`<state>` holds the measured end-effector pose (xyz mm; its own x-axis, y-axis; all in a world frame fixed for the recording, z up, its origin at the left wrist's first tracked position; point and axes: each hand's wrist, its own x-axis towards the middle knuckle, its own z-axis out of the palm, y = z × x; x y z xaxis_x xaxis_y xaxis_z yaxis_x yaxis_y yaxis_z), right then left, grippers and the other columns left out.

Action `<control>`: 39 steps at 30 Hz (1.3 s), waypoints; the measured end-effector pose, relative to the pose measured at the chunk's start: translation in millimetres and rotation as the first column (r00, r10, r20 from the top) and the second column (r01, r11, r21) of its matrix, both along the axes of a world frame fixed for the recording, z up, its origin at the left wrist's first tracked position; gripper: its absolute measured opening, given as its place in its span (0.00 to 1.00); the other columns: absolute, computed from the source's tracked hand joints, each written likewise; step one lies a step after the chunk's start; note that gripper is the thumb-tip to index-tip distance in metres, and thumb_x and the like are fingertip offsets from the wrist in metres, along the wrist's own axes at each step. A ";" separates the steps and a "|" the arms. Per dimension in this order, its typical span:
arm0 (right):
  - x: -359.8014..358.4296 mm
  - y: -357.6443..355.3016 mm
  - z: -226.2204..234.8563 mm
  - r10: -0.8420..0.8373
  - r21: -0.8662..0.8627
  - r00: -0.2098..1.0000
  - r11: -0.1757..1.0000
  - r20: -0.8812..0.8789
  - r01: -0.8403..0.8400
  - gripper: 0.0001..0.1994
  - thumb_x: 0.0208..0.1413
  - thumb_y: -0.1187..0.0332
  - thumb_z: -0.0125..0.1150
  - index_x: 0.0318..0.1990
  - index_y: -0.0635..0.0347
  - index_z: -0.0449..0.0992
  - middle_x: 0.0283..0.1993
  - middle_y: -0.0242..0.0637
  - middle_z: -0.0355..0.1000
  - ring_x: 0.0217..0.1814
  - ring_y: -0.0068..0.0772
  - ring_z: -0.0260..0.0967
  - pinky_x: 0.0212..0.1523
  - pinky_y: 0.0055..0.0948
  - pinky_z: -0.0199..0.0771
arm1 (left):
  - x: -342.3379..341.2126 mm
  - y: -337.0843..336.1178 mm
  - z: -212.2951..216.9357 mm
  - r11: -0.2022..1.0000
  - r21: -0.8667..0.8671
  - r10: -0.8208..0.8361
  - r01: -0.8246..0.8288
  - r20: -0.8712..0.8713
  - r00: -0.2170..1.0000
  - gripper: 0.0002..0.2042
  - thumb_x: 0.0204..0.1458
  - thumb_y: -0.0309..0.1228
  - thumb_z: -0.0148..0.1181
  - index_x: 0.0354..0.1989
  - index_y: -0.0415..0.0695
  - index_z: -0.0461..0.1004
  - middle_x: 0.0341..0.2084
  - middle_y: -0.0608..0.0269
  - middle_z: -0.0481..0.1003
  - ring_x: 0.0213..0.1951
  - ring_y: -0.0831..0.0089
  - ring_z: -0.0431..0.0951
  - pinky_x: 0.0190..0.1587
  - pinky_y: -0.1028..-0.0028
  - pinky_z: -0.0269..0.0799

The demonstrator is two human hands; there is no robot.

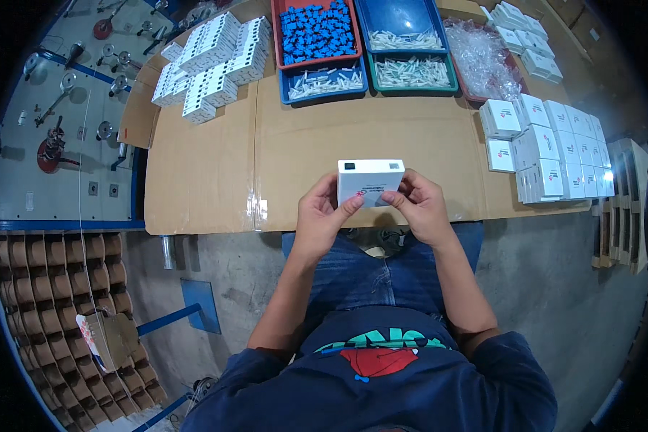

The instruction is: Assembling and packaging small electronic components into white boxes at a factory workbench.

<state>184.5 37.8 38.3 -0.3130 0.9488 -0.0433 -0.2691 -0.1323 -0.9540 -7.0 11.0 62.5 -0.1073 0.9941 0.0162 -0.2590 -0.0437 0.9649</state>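
A small flat white carton [373, 180] with a dark square on its upper edge is held between my two hands, just above the near edge of the cardboard-covered table [295, 155]. My left hand [322, 216] grips its left side, thumb on the front face. On the other side my right hand [421, 209] closes on it the same way, thumb near the lower right corner. The carton looks closed; its back and underside are hidden.
Stacked white cartons stand at the far left [212, 61] and right [554, 151]. Along the back are a red tray [276, 36] of blue parts, a blue tray [295, 99] and a green tray [417, 91] of white pieces, and clear plastic bags [482, 57]. A cardboard divider grid [47, 288] lies lower left.
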 end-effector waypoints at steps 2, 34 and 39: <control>-0.2 0.4 0.6 0.011 0.033 0.999 0.999 0.053 -0.013 0.13 0.61 0.77 0.65 0.52 0.69 0.75 0.47 0.36 0.78 0.50 0.24 0.76 0.53 0.25 0.76 | -8.8 -1.7 -14.3 0.989 -0.082 -0.126 0.126 0.004 0.992 0.19 0.59 0.21 0.65 0.58 0.32 0.73 0.48 0.59 0.79 0.51 0.74 0.77 0.58 0.74 0.73; -38.2 -6.3 -17.8 -0.263 0.143 0.938 0.961 0.223 0.236 0.30 0.63 0.68 0.63 0.70 0.68 0.62 0.53 0.46 0.76 0.53 0.29 0.74 0.55 0.30 0.73 | 16.9 -18.5 -53.4 0.973 0.102 -0.202 0.205 -0.042 0.978 0.19 0.63 0.20 0.54 0.63 0.38 0.66 0.67 0.53 0.66 0.66 0.64 0.69 0.68 0.65 0.64; -30.6 -4.8 -18.8 -0.342 0.167 0.908 0.936 0.243 0.308 0.14 0.69 0.67 0.58 0.53 0.71 0.76 0.46 0.39 0.79 0.49 0.24 0.74 0.52 0.28 0.74 | -13.6 0.1 -66.6 0.995 -0.078 0.059 -0.065 -0.067 0.996 0.11 0.67 0.25 0.51 0.55 0.36 0.73 0.56 0.54 0.77 0.54 0.67 0.78 0.59 0.68 0.72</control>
<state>153.9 33.0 19.4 0.0209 0.9989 0.0410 -0.0135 0.0413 -0.9991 -20.6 11.1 -4.1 -0.1700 0.9839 -0.0545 -0.1953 0.0205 0.9805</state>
